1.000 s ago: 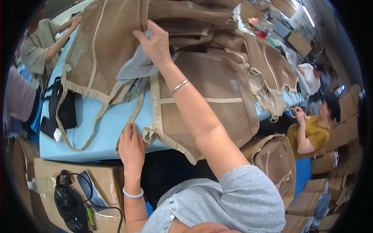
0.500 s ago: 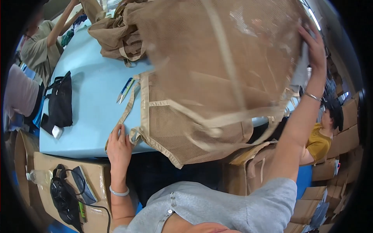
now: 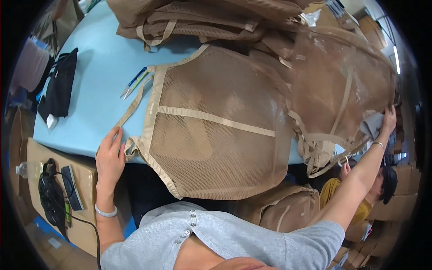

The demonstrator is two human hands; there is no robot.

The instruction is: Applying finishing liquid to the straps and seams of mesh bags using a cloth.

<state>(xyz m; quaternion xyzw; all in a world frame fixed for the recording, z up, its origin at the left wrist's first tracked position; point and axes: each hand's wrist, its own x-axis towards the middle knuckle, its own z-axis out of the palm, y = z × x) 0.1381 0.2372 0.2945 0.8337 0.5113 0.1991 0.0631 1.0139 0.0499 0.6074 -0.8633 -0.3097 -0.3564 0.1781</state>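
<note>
Left hand (image 3: 110, 155), worktop's (image 3: 101, 85) front edge: fingers almost straight over mesh bag's (image 3: 216, 148) strap (image 3: 133, 107), grip unclear from here. Right hand (image 3: 388, 123): fingers closed on grey cloth (image 3: 371, 126), at second bag's (image 3: 330, 85) edge.

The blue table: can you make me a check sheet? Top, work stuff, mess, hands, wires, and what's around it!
Surface: light-blue table, partly covered.
Job's things: tan mesh piece spread out in the middle; second mesh piece at right; mesh pile behind.
Clutter: snips and black bag, left side.
Hands: left hand at a thin strap; right hand by the second piece's edge and a grey cloth; grips unclear.
Cables: black cable by the cardboard box, lower left.
Surroundings: person in mustard top at right; more boxes.
</note>
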